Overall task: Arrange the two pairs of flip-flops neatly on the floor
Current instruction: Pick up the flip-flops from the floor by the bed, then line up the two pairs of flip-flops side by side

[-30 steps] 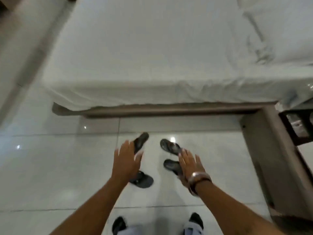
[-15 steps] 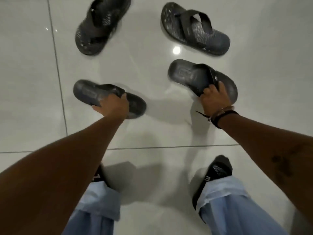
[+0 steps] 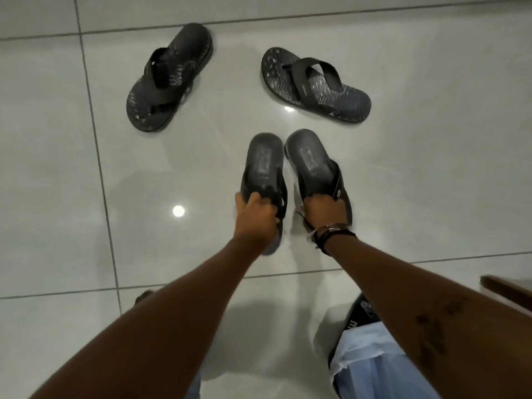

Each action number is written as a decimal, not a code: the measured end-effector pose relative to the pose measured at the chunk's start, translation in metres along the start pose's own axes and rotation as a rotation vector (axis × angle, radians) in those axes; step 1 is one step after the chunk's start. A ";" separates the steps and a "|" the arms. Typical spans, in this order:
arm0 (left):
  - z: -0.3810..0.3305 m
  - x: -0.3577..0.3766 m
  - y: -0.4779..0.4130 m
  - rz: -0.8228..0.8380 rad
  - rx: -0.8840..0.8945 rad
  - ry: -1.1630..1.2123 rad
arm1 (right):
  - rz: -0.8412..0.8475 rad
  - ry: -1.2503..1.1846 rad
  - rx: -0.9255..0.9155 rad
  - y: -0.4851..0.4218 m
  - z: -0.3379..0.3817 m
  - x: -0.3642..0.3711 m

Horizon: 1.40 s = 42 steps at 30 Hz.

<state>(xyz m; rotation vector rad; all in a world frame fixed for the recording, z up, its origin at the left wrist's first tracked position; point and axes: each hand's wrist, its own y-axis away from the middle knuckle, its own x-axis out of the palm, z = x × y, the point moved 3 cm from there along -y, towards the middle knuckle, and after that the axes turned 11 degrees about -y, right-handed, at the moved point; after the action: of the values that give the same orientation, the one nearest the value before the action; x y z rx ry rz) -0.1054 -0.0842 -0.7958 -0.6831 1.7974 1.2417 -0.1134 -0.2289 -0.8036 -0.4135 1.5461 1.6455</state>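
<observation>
At the far left of the group, the patterned flip-flop (image 3: 169,79) lies alone on the grey tiled floor (image 3: 51,168), turned at a slant with one end pointing up and to the right; it sits in about the same pose as half a second ago, only lower in the view because the camera has shifted. Next comes the left hand (image 3: 257,217), which is closed around the near end of the left plain flip-flop (image 3: 264,168). Earlier this flip-flop lay sideways and well apart from its partner; now it is turned to point away from the person and has been brought to the middle. Just beside it, with the far ends almost touching, is the right plain flip-flop (image 3: 315,165), which also lay crosswise before and now points away in the same direction. The right hand (image 3: 325,210) grips its near end with the fingers curled over the strap, and dark bracelets (image 3: 334,230) are on that wrist. Whether the two soles rest fully on the floor, I cannot tell. Further up and to the right, the second patterned flip-flop (image 3: 316,83) lies crosswise, well apart from the first one, in the same pose as earlier.
</observation>
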 end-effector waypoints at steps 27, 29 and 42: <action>0.211 -0.129 -0.151 -0.210 -0.075 -0.384 | -0.235 -0.865 0.226 -0.196 0.101 -0.139; 0.213 -0.126 -0.141 -0.186 -0.159 -0.288 | -0.335 -0.677 0.126 -0.182 0.118 -0.137; 0.233 -0.006 0.061 0.015 -0.454 0.064 | 0.140 0.032 -0.478 -0.007 0.224 0.045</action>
<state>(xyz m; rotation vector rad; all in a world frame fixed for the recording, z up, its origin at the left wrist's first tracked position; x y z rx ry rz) -0.0757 0.1548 -0.8011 -0.9699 1.5817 1.6764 -0.0708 -0.0048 -0.7979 -0.5930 1.2147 2.1310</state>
